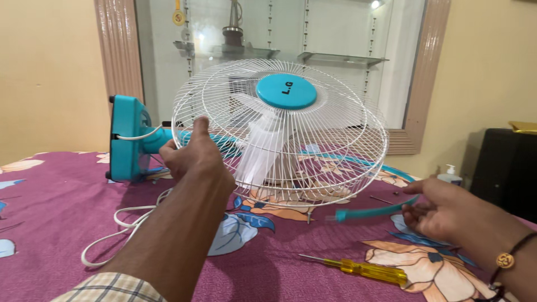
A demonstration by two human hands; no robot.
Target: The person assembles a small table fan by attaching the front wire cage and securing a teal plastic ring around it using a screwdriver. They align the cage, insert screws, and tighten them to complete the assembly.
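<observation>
A checked sleeve sits at the bottom edge, and the left forearm runs up from it across a purple floral cloth. To the right, near the lower edge, a yellow-handled screwdriver lies flat on the cloth with its thin shaft pointing left. Just past it the right hand, a dark cord bracelet on its wrist, is closed around one end of a teal strip; thumb and fingers pinch it, and the strip reaches leftward, blurred, just above the cloth. A white cord loops over the cloth left of the forearm.

Further on, the left hand is curled over the left rim of the white wire guard, fingers hooked into the wires and thumb on top. The guard belongs to a fan lying tilted on the cloth, its face turned up and toward the camera, with a round teal cap at the centre and pale blades showing through the wires. Behind the left hand the teal base stands on its edge.

At the right edge a white pump bottle stands beside a black cabinet. At the back, glass shelves sit in a wall recess.
</observation>
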